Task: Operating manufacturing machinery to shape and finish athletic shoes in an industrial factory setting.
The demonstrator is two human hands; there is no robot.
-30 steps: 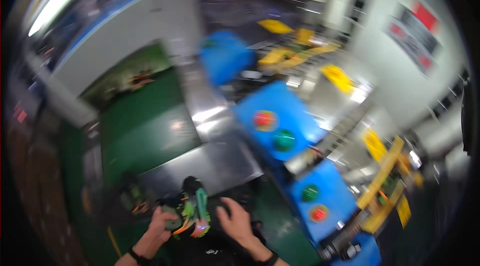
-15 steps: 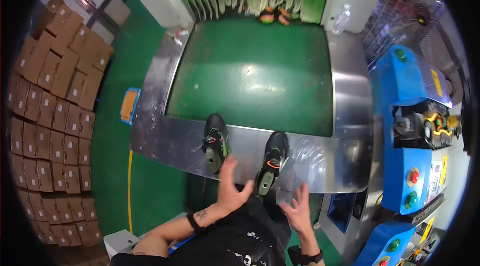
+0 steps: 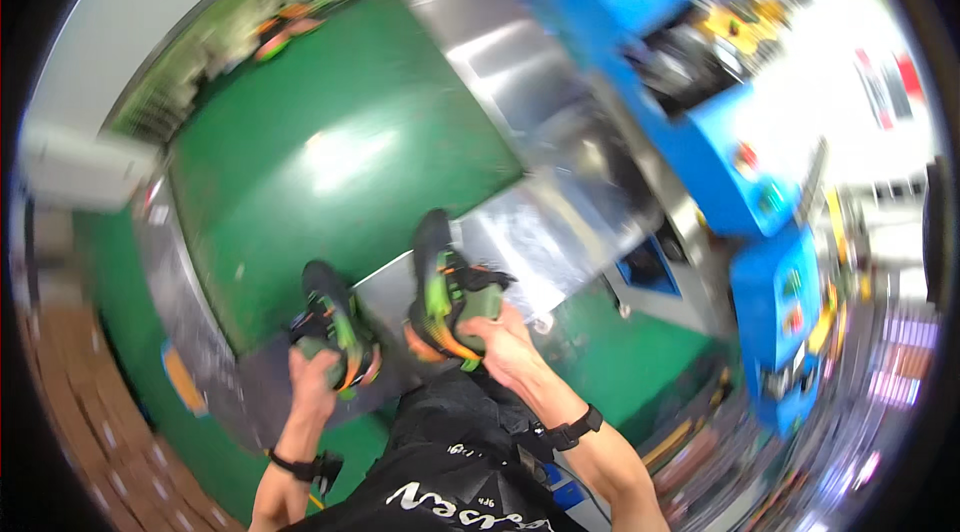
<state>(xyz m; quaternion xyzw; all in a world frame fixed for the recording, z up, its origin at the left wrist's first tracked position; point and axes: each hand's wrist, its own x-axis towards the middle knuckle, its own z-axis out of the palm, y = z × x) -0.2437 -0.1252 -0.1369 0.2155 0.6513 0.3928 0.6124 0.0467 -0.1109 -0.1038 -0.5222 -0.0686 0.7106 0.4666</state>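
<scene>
Both of my hands are closed on a pair of black shoes with green and orange trim, toes pointing away from me. My left hand (image 3: 312, 382) grips the heel end of the left shoe (image 3: 335, 310). With its fingers wrapped round the heel end, my right hand (image 3: 508, 344) has the right shoe (image 3: 436, 277), which is tilted. A grey-green block shows in the opening of the right shoe, against my thumb. Both shoes are over the metal ledge (image 3: 390, 284) in front of the green conveyor belt (image 3: 340, 132); whether they still touch it I cannot tell.
Another orange and black pair of shoes (image 3: 285, 30) sits at the belt's far end by a strip curtain (image 3: 190, 82). Blue machines (image 3: 745, 157) with coloured buttons stand at the right. Stacked cartons (image 3: 90, 402) are at the lower left. Much of the view is motion-blurred.
My hands, open and apart from the shoes before, have closed on one shoe each. The shoes are turned and tilted. My view has swung to the right, bringing the blue machines nearer the middle.
</scene>
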